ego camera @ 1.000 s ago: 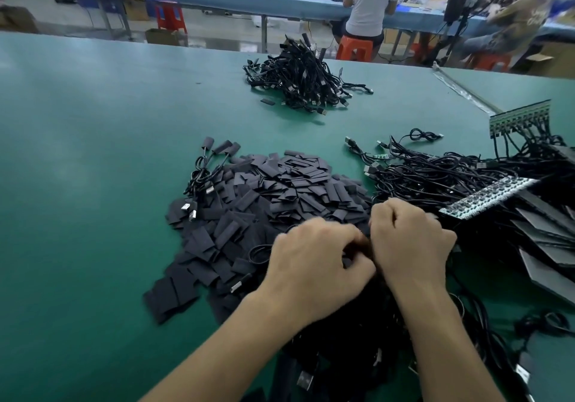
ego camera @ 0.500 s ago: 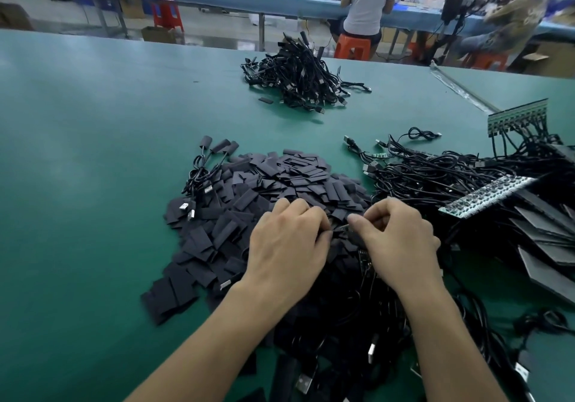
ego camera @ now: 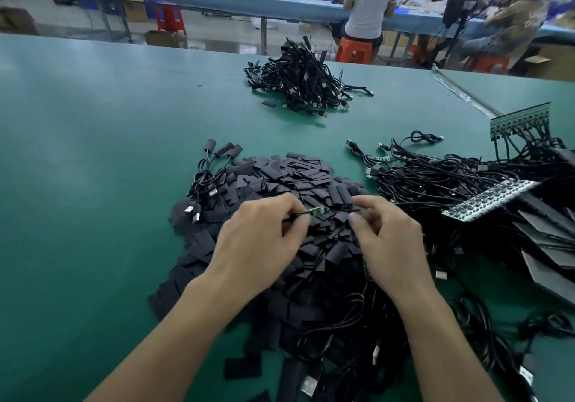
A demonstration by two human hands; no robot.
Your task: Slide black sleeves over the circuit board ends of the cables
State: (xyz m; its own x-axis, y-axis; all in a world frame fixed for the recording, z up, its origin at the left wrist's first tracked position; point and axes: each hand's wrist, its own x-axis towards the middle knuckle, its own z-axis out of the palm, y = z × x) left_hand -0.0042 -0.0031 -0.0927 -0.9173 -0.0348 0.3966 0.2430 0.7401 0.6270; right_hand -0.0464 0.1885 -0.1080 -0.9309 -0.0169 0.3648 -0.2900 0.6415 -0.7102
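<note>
Left hand pinched a thin black cable, its small green circuit board end bare, over the heap of flat black sleeves. Right hand fingers curled, hold unclear. Sleeved cable pile lay at twelve o'clock, unsleeved cable tangle at three; seemingly much remained.

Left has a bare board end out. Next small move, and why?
Probably: the right hand lifts one sleeve off the sleeve pile and lines its opening up with the circuit board end. The left hand pinches that end, bare and pointing right. The right one curls at the pile; whether it holds a sleeve yet, I cannot tell.
</note>
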